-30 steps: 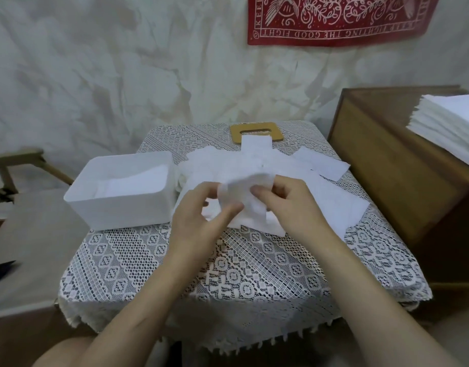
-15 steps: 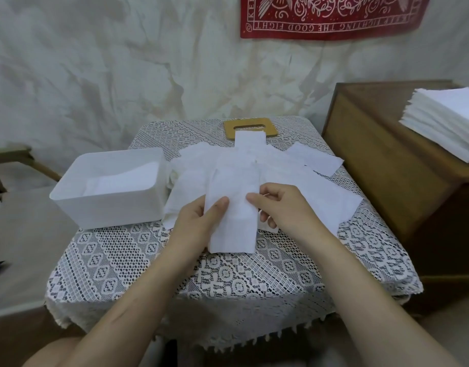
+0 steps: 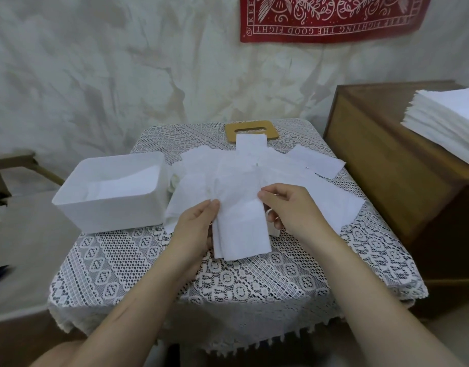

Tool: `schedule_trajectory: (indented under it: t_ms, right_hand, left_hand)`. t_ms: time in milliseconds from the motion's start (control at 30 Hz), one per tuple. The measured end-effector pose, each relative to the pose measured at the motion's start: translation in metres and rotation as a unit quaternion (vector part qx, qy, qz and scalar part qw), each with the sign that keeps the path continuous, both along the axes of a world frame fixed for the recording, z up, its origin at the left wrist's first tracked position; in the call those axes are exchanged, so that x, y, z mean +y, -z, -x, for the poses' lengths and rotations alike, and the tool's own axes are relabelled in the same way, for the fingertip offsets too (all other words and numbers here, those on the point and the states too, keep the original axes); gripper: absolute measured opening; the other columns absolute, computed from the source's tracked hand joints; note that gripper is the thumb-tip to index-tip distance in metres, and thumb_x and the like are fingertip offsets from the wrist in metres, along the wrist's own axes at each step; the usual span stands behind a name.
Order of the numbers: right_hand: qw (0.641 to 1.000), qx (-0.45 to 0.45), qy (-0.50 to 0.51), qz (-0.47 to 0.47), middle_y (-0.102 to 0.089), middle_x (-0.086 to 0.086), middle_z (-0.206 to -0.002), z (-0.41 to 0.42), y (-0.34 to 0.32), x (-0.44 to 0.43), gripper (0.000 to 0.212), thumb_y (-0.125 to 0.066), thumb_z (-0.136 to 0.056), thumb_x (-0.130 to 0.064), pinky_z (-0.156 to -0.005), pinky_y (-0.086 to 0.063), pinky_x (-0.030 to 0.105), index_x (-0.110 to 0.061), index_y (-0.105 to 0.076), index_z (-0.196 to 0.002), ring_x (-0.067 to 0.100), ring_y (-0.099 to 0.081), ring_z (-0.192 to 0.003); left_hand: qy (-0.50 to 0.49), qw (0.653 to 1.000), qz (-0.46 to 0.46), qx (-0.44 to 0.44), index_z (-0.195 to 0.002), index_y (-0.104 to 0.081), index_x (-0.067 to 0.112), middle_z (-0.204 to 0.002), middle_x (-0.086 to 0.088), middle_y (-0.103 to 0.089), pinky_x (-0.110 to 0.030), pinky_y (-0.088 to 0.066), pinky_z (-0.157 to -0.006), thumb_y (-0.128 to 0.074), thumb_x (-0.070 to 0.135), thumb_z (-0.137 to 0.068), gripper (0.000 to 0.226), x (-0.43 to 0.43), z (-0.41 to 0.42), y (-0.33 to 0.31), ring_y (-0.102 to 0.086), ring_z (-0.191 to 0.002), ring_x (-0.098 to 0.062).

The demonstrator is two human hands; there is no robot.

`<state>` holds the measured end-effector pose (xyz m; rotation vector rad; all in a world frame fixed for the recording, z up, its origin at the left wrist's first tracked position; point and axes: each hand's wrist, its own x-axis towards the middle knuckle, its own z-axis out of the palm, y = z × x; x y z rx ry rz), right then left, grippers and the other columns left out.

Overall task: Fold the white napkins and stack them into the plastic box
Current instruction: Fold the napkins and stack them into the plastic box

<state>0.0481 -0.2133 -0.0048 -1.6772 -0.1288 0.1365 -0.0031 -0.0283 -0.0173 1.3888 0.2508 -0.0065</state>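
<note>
Napkin [image 3: 241,231] lies between left hand [image 3: 193,226] and right hand [image 3: 294,210], both pinching it.

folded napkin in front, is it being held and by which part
Both hands hold the folded napkin: the left hand pinches its left edge, the right hand its upper right edge.

Folded white napkin [image 3: 241,229], plastic box [image 3: 114,207] beside

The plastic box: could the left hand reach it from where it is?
Probably yes. The plastic box sits open-topped just left of the left hand, with nothing between them, though that hand is pinching the folded napkin.
</note>
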Motion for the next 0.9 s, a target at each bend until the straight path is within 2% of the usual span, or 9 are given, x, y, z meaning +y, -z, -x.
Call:
schedule_trajectory:
  t_ms: [167, 267, 367, 433, 533, 700, 800, 900]
  right_hand:
    - [0.999, 0.013, -0.016, 0.028, -0.066, 0.000, -0.067, 0.000, 0.001, 0.000, 0.013, -0.067, -0.097, -0.018, -0.048, -0.043, 0.023, -0.008, -0.072, -0.091, 0.011, -0.054, -0.055]
    - [0.999, 0.016, -0.014, 0.039, -0.065, 0.000, -0.063, 0.000, 0.003, 0.000, 0.011, -0.068, -0.096, -0.014, -0.047, -0.043, 0.023, -0.010, -0.072, -0.087, 0.012, -0.055, -0.054]
    - [0.999, 0.018, 0.009, 0.032, -0.064, 0.002, -0.066, 0.000, 0.003, -0.002, 0.008, -0.068, -0.095, -0.013, -0.045, -0.042, 0.023, -0.007, -0.072, -0.092, 0.012, -0.055, -0.052]
    - [0.996, -0.012, 0.042, 0.079, -0.065, -0.001, -0.072, -0.001, 0.004, -0.003, 0.004, -0.071, -0.093, -0.017, -0.050, -0.044, 0.025, -0.014, -0.070, -0.091, 0.011, -0.056, -0.055]
    - [0.980, -0.078, 0.053, 0.173, -0.067, -0.008, -0.079, 0.003, 0.005, 0.002, 0.012, -0.075, -0.088, -0.031, -0.065, -0.047, 0.031, -0.025, -0.066, -0.083, 0.008, -0.056, -0.064]
    - [0.969, -0.107, -0.017, 0.223, -0.066, -0.012, -0.091, 0.020, 0.007, 0.026, 0.025, -0.074, -0.086, -0.052, -0.071, -0.048, 0.029, -0.031, -0.063, -0.094, 0.005, -0.061, -0.079]
    - [0.961, -0.128, -0.020, 0.246, -0.064, -0.014, -0.098, 0.022, 0.005, 0.032, 0.039, -0.072, -0.082, -0.064, -0.076, -0.051, 0.033, -0.033, -0.057, -0.101, 0.006, -0.063, -0.086]
    - [0.949, -0.140, -0.038, 0.280, -0.063, -0.016, -0.103, 0.024, 0.003, 0.037, 0.048, -0.073, -0.079, -0.065, -0.077, -0.051, 0.035, -0.034, -0.051, -0.108, 0.006, -0.064, -0.091]
  left_hand:
    - [-0.006, 0.997, 0.074, 0.014, -0.110, -0.070, 0.011, -0.103, 0.000, -0.081, -0.022, -0.061, -0.068, -0.046, 0.021, -0.110, 0.026, 0.003, -0.002, -0.003, -0.078, -0.092, -0.012]
    - [0.002, 0.996, 0.081, 0.025, -0.111, -0.071, 0.012, -0.107, -0.003, -0.080, -0.027, -0.062, -0.074, -0.046, 0.020, -0.110, 0.027, 0.004, -0.003, -0.003, -0.077, -0.095, -0.015]
    - [0.017, 0.995, 0.088, 0.037, -0.112, -0.070, 0.011, -0.110, -0.005, -0.080, -0.034, -0.063, -0.082, -0.046, 0.015, -0.109, 0.025, 0.004, -0.005, -0.001, -0.076, -0.097, -0.018]
    - [0.022, 0.994, 0.097, 0.040, -0.116, -0.069, 0.009, -0.111, -0.007, -0.079, -0.033, -0.064, -0.082, -0.045, 0.011, -0.109, 0.024, 0.005, -0.006, -0.001, -0.076, -0.096, -0.018]
    - [0.027, 0.993, 0.110, 0.044, -0.120, -0.067, 0.006, -0.117, -0.012, -0.077, -0.034, -0.064, -0.085, -0.046, 0.010, -0.108, 0.025, 0.005, -0.007, 0.000, -0.075, -0.101, -0.022]
    - [0.056, 0.990, 0.126, 0.028, -0.124, -0.066, 0.002, -0.117, -0.018, -0.076, -0.035, -0.064, -0.086, -0.050, 0.011, -0.107, 0.025, 0.003, -0.005, 0.000, -0.076, -0.099, -0.024]
    - [0.036, 0.990, 0.133, 0.016, -0.119, -0.066, 0.001, -0.112, -0.019, -0.077, -0.033, -0.065, -0.080, -0.053, 0.008, -0.105, 0.021, 0.004, -0.006, 0.000, -0.077, -0.092, -0.023]
    - [0.019, 0.992, 0.120, 0.013, -0.107, -0.065, 0.005, -0.103, -0.018, -0.077, -0.031, -0.064, -0.069, -0.057, 0.008, -0.102, 0.010, 0.004, -0.007, 0.001, -0.077, -0.083, -0.021]
